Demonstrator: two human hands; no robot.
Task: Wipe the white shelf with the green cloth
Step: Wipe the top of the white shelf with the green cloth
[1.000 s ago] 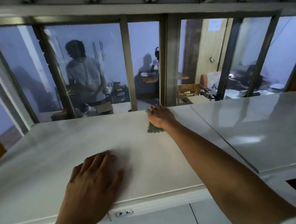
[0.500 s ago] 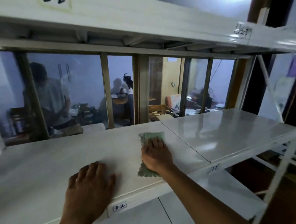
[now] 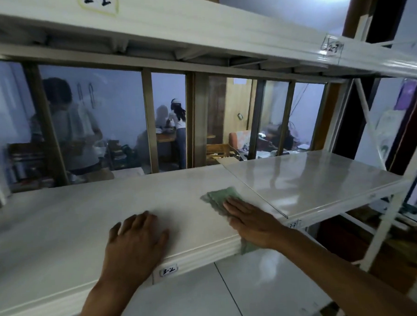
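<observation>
Pressed cloth point(image 3: 219, 198) flat on shelf point(image 3: 60, 214) under right hand point(image 3: 252, 224), fingers point(image 3: 234, 204) together, extended; cloth protruded beyond fingertips and over front edge. Left hand point(image 3: 137, 239) spread flat alongside.

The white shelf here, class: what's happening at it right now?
A person is wiping the white shelf with a green cloth. The right hand presses the cloth flat near the shelf's front edge, where one corner of it hangs over. The left hand rests flat on the shelf beside it, above the label.
</observation>
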